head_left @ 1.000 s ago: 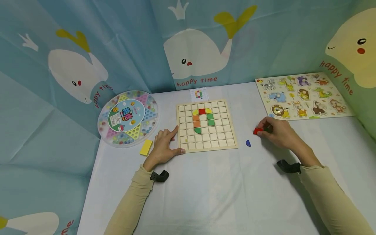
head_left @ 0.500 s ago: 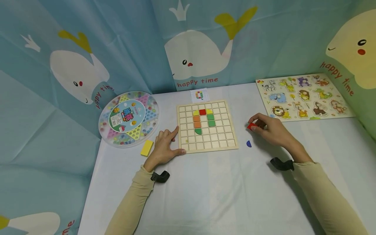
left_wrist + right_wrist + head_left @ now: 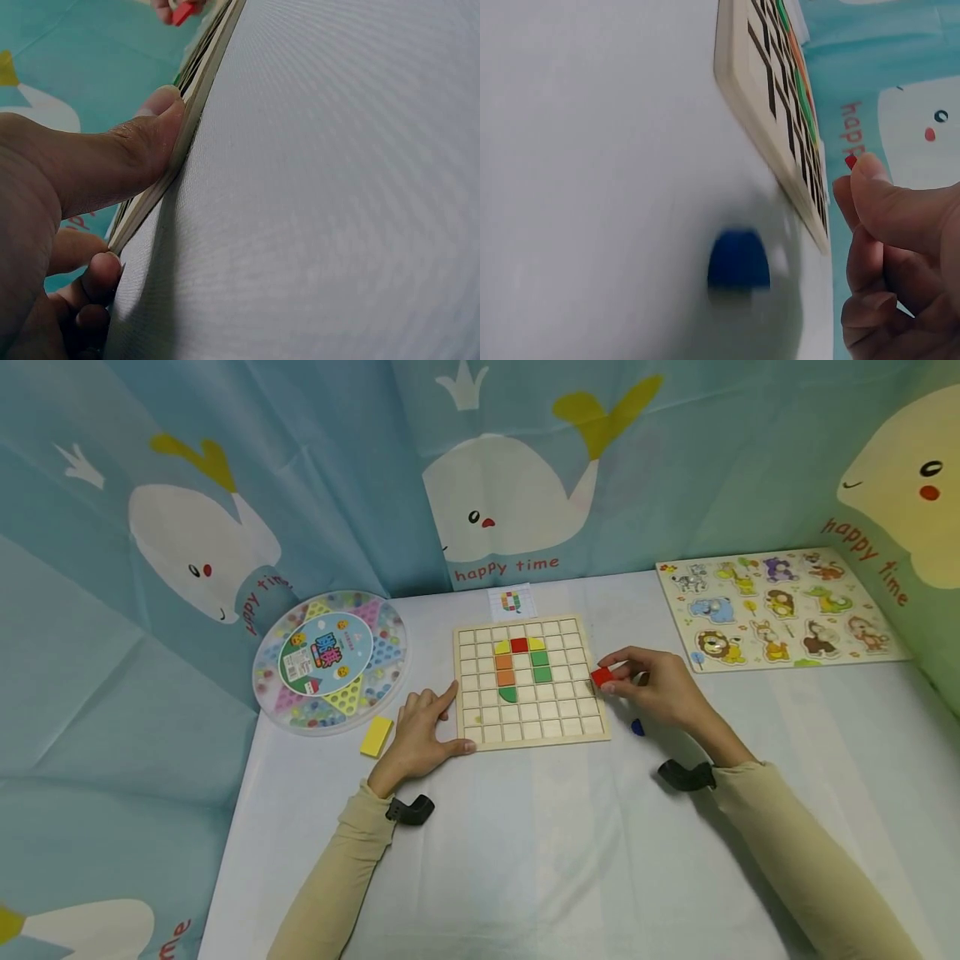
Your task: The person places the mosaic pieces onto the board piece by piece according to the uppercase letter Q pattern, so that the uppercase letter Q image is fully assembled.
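My left hand (image 3: pixel 418 735) rests at the near left corner of a wooden grid board (image 3: pixel 506 732). Its index finger lies along the left side and its thumb presses the front edge, as the left wrist view also shows. Yellow, red, orange and green pieces sit in the grid, among them a red square (image 3: pixel 519 645) and a green quarter-round (image 3: pixel 507 694). Thumb and fingertips of my right hand (image 3: pixel 660 687) pinch a red square block (image 3: pixel 602 677) over the board's right edge. Something dark shows behind those fingers, too small to tell. A blue half-round block (image 3: pixel 739 260) lies beneath the right hand.
A small pattern card (image 3: pixel 512 602) lies behind the board. At the left are a round marble-game box (image 3: pixel 330 710) and a yellow block (image 3: pixel 376 737). An animal puzzle board (image 3: pixel 757 606) lies at the back right, before a printed curtain (image 3: pixel 660 527).
My right hand has moved left with the red square block, from the table right of the grid board to its right edge. The left hand stays at the board's corner.
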The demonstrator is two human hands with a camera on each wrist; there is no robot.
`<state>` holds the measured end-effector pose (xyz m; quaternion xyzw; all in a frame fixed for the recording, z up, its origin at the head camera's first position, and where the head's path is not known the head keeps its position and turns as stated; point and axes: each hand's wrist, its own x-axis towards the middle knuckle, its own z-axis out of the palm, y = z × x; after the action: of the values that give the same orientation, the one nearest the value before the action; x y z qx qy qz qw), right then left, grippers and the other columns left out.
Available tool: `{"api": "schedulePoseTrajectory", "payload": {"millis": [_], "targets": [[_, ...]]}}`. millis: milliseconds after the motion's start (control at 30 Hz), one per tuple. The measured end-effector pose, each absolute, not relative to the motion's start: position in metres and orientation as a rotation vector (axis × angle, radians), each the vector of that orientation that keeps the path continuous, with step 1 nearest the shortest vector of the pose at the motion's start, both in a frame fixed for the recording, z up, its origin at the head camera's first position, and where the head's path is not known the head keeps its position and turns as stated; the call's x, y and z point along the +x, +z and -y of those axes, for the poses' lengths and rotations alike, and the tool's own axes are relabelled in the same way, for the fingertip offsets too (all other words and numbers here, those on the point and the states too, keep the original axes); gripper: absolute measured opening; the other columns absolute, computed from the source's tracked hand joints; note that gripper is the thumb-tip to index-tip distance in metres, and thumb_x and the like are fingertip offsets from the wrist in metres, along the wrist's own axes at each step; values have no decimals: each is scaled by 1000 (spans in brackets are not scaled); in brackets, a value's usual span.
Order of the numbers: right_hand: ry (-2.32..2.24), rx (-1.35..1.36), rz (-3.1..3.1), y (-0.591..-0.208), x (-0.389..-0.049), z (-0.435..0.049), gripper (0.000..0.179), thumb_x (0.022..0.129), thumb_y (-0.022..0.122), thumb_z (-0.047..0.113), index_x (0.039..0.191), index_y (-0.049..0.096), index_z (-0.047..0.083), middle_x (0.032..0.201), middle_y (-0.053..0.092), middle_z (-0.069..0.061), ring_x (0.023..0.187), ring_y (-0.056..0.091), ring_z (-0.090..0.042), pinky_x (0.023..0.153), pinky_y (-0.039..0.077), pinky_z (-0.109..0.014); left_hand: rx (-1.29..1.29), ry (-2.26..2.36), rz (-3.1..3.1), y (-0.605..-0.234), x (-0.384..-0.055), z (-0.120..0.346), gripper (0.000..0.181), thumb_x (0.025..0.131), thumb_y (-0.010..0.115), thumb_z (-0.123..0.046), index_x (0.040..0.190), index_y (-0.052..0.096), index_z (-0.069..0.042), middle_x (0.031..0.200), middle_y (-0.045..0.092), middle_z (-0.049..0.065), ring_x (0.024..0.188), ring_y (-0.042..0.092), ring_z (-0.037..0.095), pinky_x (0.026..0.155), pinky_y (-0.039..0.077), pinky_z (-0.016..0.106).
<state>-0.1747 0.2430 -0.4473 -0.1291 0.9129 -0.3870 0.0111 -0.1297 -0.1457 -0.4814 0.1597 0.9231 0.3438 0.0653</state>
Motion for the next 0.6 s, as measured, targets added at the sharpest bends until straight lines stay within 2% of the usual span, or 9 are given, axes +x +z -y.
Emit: {"api": "schedulePoseTrajectory", "payload": {"millis": [333, 600], "targets": [[-1278, -478, -2759, -448, -179, -215, 30, 93, 83, 10, 121, 75, 4, 96, 78, -14, 77, 65, -22, 65, 49, -20, 480, 1029, -2789, -482, -130, 145, 103, 83, 93, -35, 166, 37, -9, 97, 46, 5, 92, 29, 21, 83, 24, 37], [-1317, -577, -2719, -452, -183, -192, 30, 90, 86, 10, 117, 74, 4, 94, 74, -9, 80, 63, -20, 67, 47, -21, 473, 1032, -2778, -483, -131, 146, 104, 83, 93, -35, 166, 35, -11, 97, 45, 4, 94, 30, 22, 84, 23, 38]]}}
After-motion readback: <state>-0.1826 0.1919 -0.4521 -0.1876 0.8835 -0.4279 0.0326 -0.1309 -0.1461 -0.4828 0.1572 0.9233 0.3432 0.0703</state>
